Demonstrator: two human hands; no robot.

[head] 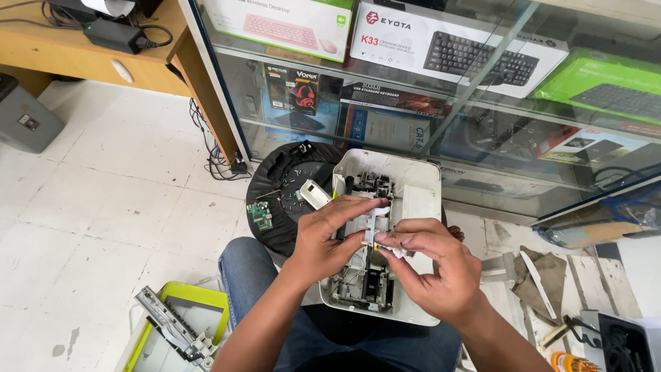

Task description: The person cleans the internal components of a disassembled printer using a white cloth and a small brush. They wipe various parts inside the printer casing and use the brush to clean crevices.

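Two hands meet over the opened white printer (pixel 413 193): the left hand (pixel 329 238) and right hand (pixel 430 265) both pinch a small white part (pixel 379 238) (a green circuit board (pixel 260 215) lies left).

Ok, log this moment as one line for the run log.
left hand: on opened printer mechanism | right hand: pinching small white part | printer: on lap | green circuit board: on black cloth, left

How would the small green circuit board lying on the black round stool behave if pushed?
The green circuit board looks thin and flat, so probably stiff and light; it should slide, not roll. It lies near the edge of the black stool, so a push could tip it onto the tiled floor.
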